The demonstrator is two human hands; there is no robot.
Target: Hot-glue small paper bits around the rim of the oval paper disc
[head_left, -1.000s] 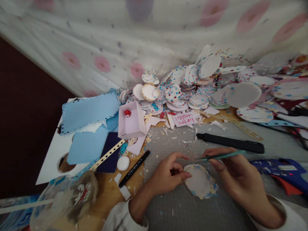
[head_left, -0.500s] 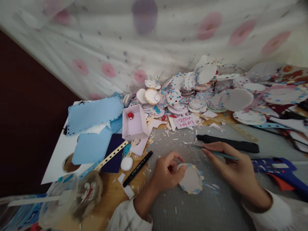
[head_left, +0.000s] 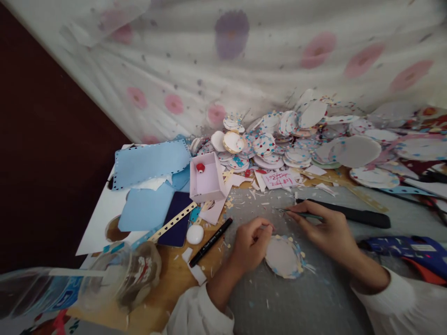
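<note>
A pair of dark tweezers is pinched in my right hand, tips pointing left over small paper scraps on the grey cutting mat. My left hand has its fingers curled and the thumb pressed to the index finger; anything between them is too small to make out. Just right of it lies a round white paper disc with blue and cream bits around its rim. A long black-handled tool lies behind my right hand.
Many decorated discs are piled along the back. A small pink box holds a red piece. To the left are a black marker, a white round object, blue cards and a plastic bottle. A blue glue gun lies right.
My left thumb has come off the disc and closed against the index finger. The tweezers have shifted slightly toward my left hand. The camera view has turned left a little.
</note>
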